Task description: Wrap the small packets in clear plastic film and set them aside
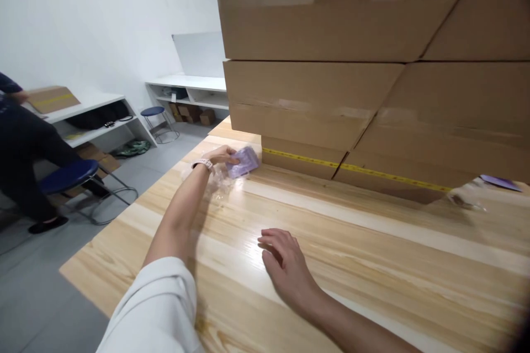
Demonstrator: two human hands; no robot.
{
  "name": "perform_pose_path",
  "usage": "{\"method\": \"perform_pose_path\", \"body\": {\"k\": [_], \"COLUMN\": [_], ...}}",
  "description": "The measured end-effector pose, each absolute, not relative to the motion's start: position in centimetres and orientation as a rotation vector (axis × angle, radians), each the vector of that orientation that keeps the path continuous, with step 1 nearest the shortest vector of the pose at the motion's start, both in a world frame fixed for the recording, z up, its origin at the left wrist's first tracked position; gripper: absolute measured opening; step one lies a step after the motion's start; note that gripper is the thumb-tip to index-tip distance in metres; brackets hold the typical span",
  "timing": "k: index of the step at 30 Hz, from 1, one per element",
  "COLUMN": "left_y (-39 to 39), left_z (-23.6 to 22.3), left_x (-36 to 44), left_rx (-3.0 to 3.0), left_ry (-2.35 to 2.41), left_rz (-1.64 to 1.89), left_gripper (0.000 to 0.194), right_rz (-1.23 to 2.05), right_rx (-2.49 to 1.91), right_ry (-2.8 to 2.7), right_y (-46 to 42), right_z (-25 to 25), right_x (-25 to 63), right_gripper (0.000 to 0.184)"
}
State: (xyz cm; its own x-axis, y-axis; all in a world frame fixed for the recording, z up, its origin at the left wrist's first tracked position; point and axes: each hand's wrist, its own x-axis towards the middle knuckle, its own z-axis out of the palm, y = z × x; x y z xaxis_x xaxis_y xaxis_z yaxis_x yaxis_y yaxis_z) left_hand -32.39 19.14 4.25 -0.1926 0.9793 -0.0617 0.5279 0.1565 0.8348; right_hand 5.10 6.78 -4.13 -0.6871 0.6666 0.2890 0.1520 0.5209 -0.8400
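Observation:
My left hand [222, 155] reaches far across the wooden table [364, 253] and closes its fingers on a small purple packet [245, 161] wrapped in clear plastic. A watch sits on that wrist. The packet lies right beside the bottom corner of a tall stack of cardboard boxes [331, 66]. My right hand [285, 265] rests flat on the tabletop nearer to me, fingers spread, holding nothing.
The stacked boxes fill the far side of the table, with yellow tape [351, 167] along the lowest one. A purple sheet [500, 182] and clear plastic lie at the right. Another person [20, 149] sits at the left beside a blue stool [68, 175] and white shelves [95, 116].

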Motion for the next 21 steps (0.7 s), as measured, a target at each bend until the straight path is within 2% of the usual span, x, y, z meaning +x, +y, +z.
{"method": "perform_pose_path", "body": {"k": [4,8,10,11,13,15,18,21], "left_y": [14.1,10.2,8.3,7.3,5.2,3.0,-0.1,-1.8], "left_z": [5.6,4.5,3.7,3.4,3.2,3.4,3.6,3.1], "left_x": [-30.5,-24.3,-20.1,-18.2,-15.2,-14.3,-17.1,-22.9], "left_rx": [1.572,1.879,2.119,2.211,2.320,2.370,2.287,1.874], "left_ry": [1.787,1.702,1.540,1.463,1.394,1.459,1.922,2.534], "left_rz": [0.725,0.622,0.475,0.404,0.323,0.303,0.331,0.332], "left_gripper": [0.025,0.024,0.020,0.019,0.022,0.034,0.057,0.086], "right_rz": [1.247,1.185,1.129,1.128,1.212,1.325,1.326,1.303], "right_rx": [-0.776,-0.901,-0.857,-0.820,-0.782,-0.830,-0.956,-1.032], "right_ry": [-1.811,-1.680,-1.717,-1.756,-1.843,-1.913,-1.976,-1.999], "right_y": [7.5,8.1,8.1,8.0,7.8,7.6,6.9,6.1], "right_z": [-5.2,-4.9,-4.2,-3.8,-3.2,-2.7,-2.6,-2.9], "right_x": [4.8,4.7,5.1,5.5,6.7,8.7,12.7,16.0], "right_gripper": [0.035,0.069,0.078,0.076,0.055,0.036,0.033,0.034]}}
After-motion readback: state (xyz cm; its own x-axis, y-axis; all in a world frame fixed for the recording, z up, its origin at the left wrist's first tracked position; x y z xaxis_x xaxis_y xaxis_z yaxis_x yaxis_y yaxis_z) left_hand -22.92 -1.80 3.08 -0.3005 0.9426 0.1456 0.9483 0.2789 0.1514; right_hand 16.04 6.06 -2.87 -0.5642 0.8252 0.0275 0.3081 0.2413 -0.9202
